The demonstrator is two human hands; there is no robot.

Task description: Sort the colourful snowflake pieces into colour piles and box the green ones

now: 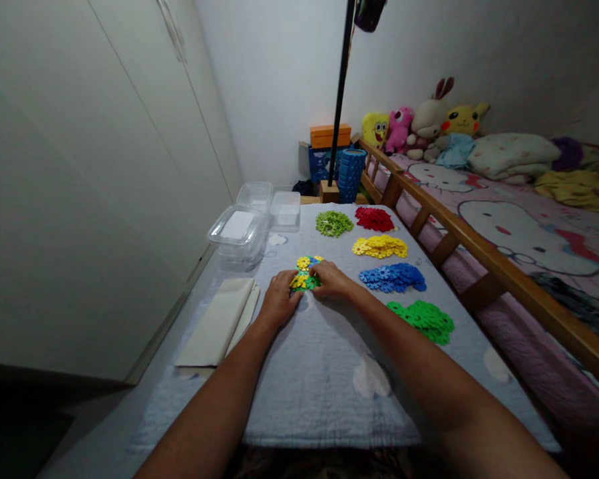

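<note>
Two hands on one piece of work: your left hand (279,301) and right hand (332,281) both gripped the joined cluster (305,273) of yellow, blue and green flakes, fingers curled together on its edges, none spread wide. The cluster lay flat on the desk (319,359), mid-cloth, left of the blue pile (392,277). By my read you were in the assembling step, pressing flakes into each other. Adding another flake called for one hand freed and a reach right, to the yellow pile (379,247) or the green pile (422,319).
</note>
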